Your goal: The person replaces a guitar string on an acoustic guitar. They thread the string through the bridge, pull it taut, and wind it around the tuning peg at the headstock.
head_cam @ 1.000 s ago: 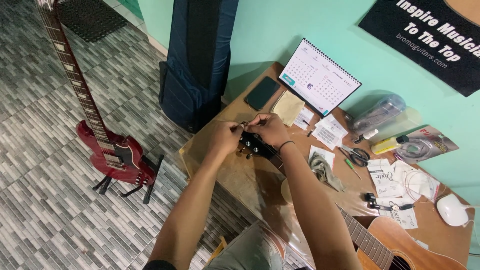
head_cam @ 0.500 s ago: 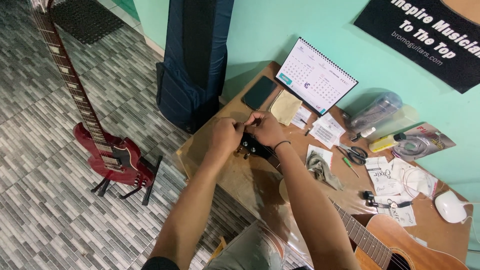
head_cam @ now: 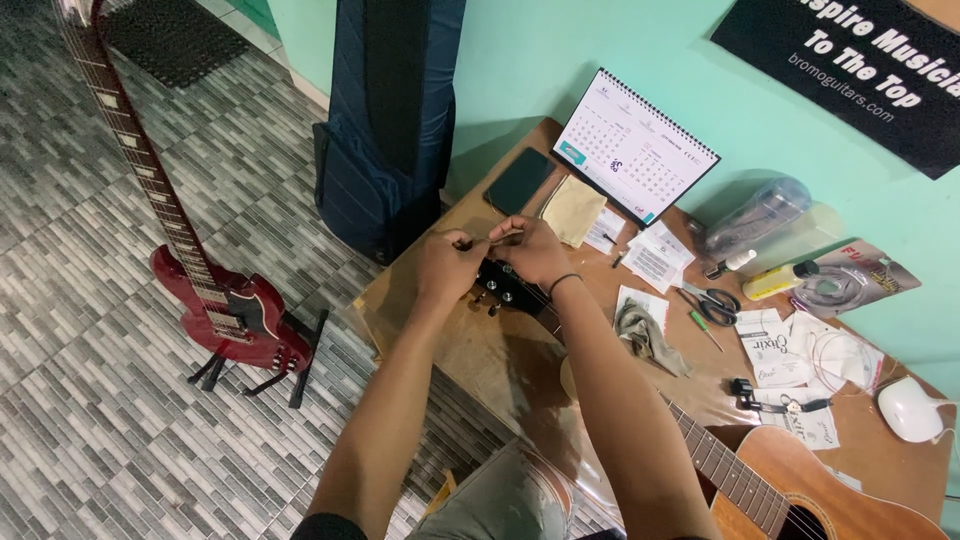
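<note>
Seemingly both hands at headstock

Counted: two hands, two guitars, one gig bag, one desk calendar, one pair of scissors, one mouse, two bottles, one counter.

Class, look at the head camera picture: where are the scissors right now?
The scissors lie on the wooden table, right of centre, beside a green-handled screwdriver and below the desk calendar.
</note>
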